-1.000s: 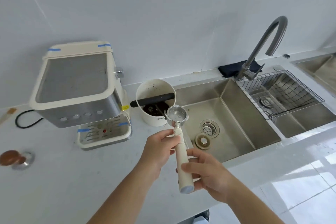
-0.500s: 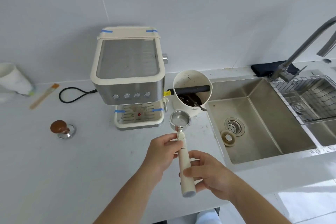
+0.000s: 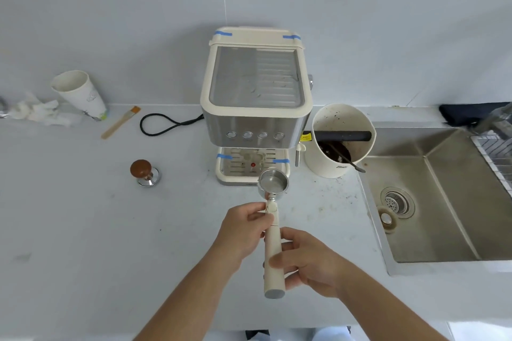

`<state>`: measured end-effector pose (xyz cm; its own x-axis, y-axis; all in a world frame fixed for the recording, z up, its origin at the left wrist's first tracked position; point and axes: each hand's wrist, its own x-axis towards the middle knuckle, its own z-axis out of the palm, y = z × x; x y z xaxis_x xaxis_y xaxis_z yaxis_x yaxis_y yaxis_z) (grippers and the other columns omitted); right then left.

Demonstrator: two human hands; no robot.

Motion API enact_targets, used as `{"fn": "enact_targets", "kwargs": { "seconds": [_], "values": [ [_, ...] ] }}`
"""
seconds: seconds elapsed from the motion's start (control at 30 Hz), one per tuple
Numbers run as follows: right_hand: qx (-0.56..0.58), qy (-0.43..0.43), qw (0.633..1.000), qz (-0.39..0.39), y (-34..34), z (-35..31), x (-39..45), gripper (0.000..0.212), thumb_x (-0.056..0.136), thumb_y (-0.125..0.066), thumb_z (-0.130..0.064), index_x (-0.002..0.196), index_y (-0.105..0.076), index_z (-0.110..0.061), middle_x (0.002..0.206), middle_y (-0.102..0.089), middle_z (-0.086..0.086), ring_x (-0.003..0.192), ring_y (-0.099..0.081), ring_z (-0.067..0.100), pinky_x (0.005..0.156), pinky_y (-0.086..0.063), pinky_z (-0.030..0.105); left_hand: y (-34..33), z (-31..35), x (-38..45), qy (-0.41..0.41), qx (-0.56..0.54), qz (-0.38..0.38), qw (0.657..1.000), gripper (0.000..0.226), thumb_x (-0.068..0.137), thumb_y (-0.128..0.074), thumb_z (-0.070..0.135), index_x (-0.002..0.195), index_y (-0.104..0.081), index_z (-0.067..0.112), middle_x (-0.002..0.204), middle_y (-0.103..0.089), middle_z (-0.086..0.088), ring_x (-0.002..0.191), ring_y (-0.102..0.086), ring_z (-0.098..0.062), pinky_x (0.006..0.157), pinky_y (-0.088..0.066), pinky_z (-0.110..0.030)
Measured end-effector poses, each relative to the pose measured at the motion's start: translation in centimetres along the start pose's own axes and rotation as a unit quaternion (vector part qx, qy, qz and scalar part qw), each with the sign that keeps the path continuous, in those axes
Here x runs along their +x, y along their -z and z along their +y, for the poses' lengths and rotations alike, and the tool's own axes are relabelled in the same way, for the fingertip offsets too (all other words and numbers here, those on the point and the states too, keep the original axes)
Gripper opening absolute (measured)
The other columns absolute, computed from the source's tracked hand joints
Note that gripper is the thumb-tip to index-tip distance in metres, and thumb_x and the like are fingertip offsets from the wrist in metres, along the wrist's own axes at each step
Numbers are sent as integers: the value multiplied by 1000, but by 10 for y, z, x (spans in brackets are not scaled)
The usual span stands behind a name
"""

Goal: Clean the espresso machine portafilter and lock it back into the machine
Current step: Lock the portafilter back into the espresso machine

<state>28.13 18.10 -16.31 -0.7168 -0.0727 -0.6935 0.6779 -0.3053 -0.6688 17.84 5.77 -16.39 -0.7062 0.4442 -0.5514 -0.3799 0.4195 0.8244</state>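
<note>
Both hands grip the portafilter (image 3: 273, 227): left hand (image 3: 243, 230) pinching its neck, right hand (image 3: 310, 263) wrapped around the cream handle. Its empty basket sits just beyond the left hand's fingertips, right before the espresso machine (image 3: 256, 108).

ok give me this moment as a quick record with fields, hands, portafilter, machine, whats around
left hand: pinches the handle's upper end
right hand: wraps the lower handle
portafilter: held in front of the machine, basket up, looks empty
espresso machine: on the counter, portafilter not locked in
knock box: right of the machine, dark grounds inside
tamper: left of the machine
sink: far right
</note>
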Motion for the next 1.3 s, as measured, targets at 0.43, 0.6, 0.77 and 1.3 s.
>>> {"fn": "enact_targets", "kwargs": {
  "seconds": [0.43, 0.6, 0.77, 1.3],
  "values": [
    [-7, -7, 1000, 1, -13, -18, 30, 51, 70, -72, -4, 119, -60, -9, 103, -67, 18, 85, -72, 31, 71, -59, 41, 76, 46, -6, -155, 169, 71, 971, 21, 85, -69, 31, 106, -73, 31, 94, -72, 13, 87, -68, -5, 84, -51, -24],
    [-17, -3, 1000, -1, -13, -28, 39, 42, 77, -69, 0, 118, -59, -6, 103, -67, 18, 85, -72, 30, 76, -60, 46, 93, 101, -16, -329, 229, 149, 904, 15, 88, -68, 25, 102, -74, 27, 84, -68, 24, 79, -64, 10, 71, -43, -2],
    [-17, 7, 1000, 8, -13, -40, 46, 35, 84, -66, 4, 115, -57, -8, 99, -71, 15, 84, -71, 29, 74, -60, 44, 101, 146, -2, -449, 297, 174, 825, 18, 89, -65, 20, 102, -75, 14, 86, -68, 13, 79, -56, 17, 75, -40, 0],
    [27, 36, 999, 13, -5, -68, 71, 33, 85, -65, 2, 112, -59, -17, 102, -69, 12, 86, -69, 27, 71, -59, 40, 76, 199, 66, -425, 458, 36, 780, 42, 92, -54, 43, 126, -63, 21, 124, -65, 3, 111, -59, -16, 98, -45, -37]
  ]
}}
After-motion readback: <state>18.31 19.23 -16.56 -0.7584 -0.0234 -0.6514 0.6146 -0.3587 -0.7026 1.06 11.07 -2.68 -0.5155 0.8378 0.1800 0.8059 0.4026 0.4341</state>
